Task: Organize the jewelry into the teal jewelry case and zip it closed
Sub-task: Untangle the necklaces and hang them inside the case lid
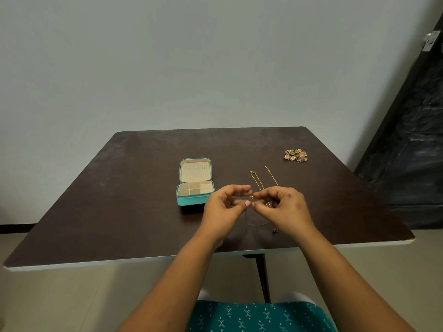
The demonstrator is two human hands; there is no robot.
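Both hands pinch a chain's clasp (pixel 251 197).
Left hand (pixel 224 208) and right hand (pixel 284 208) meet fingertip to fingertip, seemingly fastening it, beside the open case (pixel 194 185).

Single head-worn view, wide-angle, looks forward and down from seated height; dark table (pixel 143 188) fills mid-frame, near edge close, far edge against pale wall (pixel 167 56); both forearms enter from bottom; no second view to overlap

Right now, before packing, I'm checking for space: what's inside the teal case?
The teal case lies open; its cream compartments look empty, as does the lid. The nearest compartments' floors are hidden behind the front wall.
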